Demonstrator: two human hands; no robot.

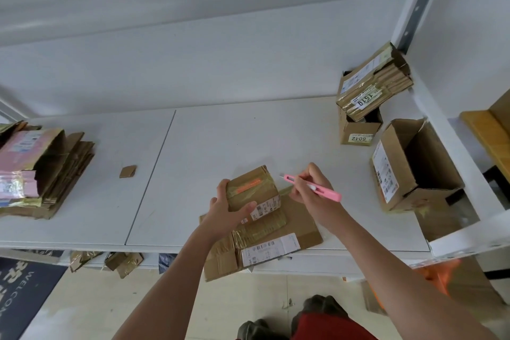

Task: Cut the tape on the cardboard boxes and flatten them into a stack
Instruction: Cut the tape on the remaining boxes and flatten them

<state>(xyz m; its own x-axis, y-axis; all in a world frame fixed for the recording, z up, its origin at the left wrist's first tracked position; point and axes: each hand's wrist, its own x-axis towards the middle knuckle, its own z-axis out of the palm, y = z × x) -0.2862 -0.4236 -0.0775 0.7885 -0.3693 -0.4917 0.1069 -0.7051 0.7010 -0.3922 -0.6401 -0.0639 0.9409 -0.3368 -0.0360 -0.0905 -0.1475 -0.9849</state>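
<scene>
Fingers of my left hand (pixel 225 211) clamp the small taped box (pixel 252 192) steady, while my right hand (pixel 309 188) pinches the pink utility knife (pixel 313 188) at three o'clock, ready to slit its tape.

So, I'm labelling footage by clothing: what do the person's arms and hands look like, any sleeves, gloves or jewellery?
Both forearms are bare, with no sleeves in view. The left hand and right hand wear no gloves, rings or watch that show.
</scene>
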